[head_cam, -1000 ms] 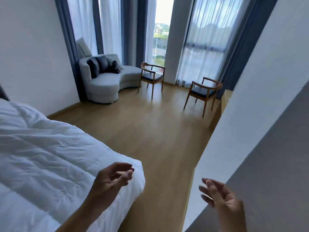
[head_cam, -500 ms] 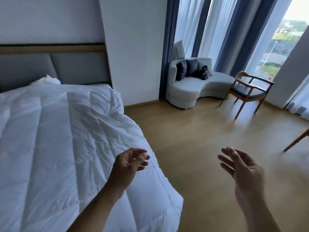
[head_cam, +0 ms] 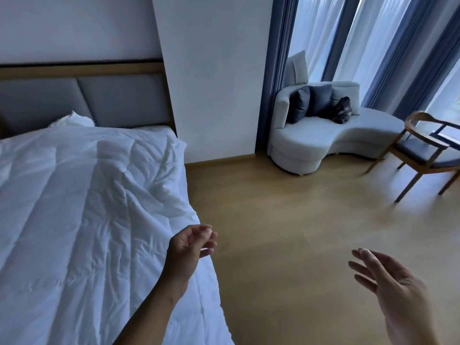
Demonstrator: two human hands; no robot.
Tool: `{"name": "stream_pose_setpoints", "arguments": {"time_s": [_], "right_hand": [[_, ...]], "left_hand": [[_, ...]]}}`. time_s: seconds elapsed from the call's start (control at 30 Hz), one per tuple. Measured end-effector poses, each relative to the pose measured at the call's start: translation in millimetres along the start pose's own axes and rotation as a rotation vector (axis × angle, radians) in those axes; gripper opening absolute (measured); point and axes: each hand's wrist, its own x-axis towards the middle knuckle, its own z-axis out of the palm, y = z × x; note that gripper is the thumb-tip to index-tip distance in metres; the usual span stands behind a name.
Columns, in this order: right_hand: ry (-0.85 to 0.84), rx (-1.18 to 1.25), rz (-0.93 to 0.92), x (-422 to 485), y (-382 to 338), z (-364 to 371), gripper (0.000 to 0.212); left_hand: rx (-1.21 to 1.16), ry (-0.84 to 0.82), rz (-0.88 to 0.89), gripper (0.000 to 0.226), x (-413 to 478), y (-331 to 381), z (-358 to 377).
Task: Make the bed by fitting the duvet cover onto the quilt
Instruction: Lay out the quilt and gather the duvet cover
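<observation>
A white stitched quilt [head_cam: 82, 207] lies spread over the bed on the left, wrinkled near its right edge. My left hand [head_cam: 188, 250] hovers above the quilt's right edge with fingers loosely curled and nothing in it. My right hand [head_cam: 393, 287] is raised over the wooden floor at the lower right, fingers straight and spread, holding nothing. No separate duvet cover shows in this view.
A grey padded headboard [head_cam: 82, 103] with a wooden rail backs the bed, a white pillow [head_cam: 72, 122] in front of it. A white wall column [head_cam: 214, 78] stands beside it. A pale curved sofa [head_cam: 331, 135] with dark cushions and a wooden armchair [head_cam: 428, 150] stand by the curtained windows.
My view has swung left from the windows and chairs toward the bed and headboard. Both hands stay raised and hold nothing; my left hand now sits at the quilt's edge.
</observation>
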Motion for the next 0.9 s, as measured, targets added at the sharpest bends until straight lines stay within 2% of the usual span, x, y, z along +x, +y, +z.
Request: {"name": "stream_pose_setpoints", "arguments": {"time_s": [0.13,0.3,0.47,0.7,0.9], "right_hand": [[-0.091,0.018,0.016,112.6,10.1,19.2,0.012],[-0.305,0.035,0.009,256.3,5.7,68.9,0.010],[-0.505,0.024,0.012,358.8,-14.3,136.8,0.011],[-0.747,-0.005,0.016,454.5,-23.2,255.9,0.012],[-0.802,-0.030,-0.013,539.1,-19.5,398.7,0.012]], "left_hand": [[0.020,0.060,0.035,0.013,62.8,4.7,59.3],[-0.019,0.287,0.065,0.012,126.1,8.9,114.2],[0.024,0.398,0.116,0.010,174.0,31.5,157.2],[0.000,0.609,0.161,0.011,263.7,44.2,164.8],[-0.063,0.697,0.190,0.010,407.6,53.2,129.7]]}}
